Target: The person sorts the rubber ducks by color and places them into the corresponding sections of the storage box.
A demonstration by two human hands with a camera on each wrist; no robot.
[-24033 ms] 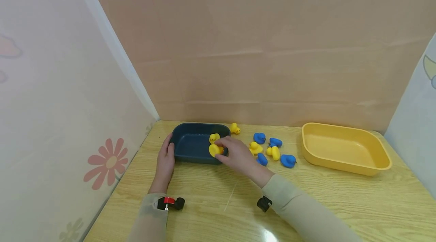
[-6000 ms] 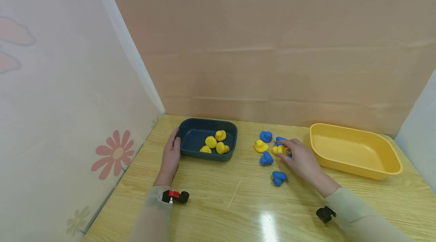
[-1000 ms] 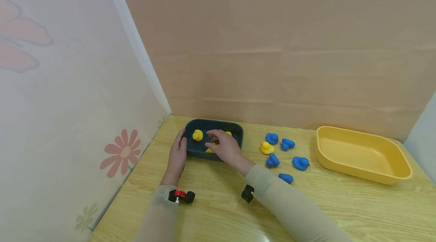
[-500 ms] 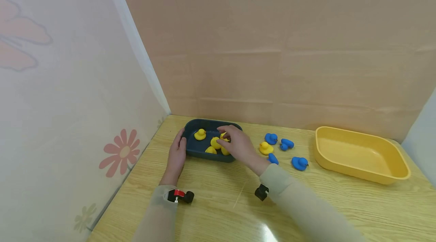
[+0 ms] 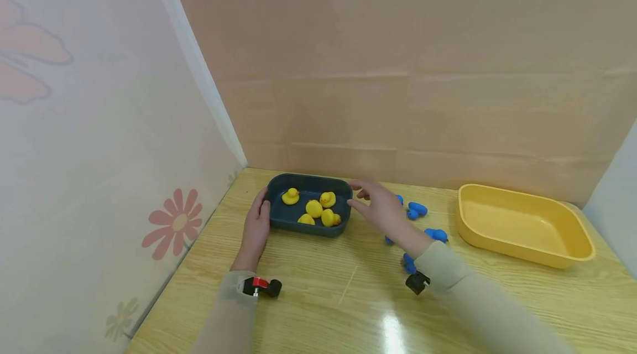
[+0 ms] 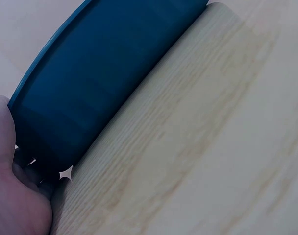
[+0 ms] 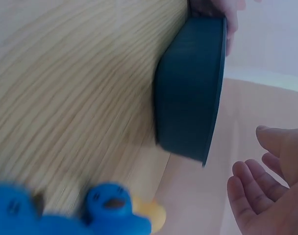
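Head view: the tub, five yellow ducks inside, is gripped at its left end by the left hand. Nothing is held by the right hand, fingers parted beside the tub; blue ducks, some partly screened by it, are scattered nearby. A tray is seen at right. Left wrist: the tub is shown on the table. Right wrist: another yellow duck is half blocked by a blue one.

And here I've got the right hand, fingers loosely bent, apart from the dark tub; the left hand holds its far end. Two blue ducks sit close, a blurred yellow shape, perhaps another, behind one.
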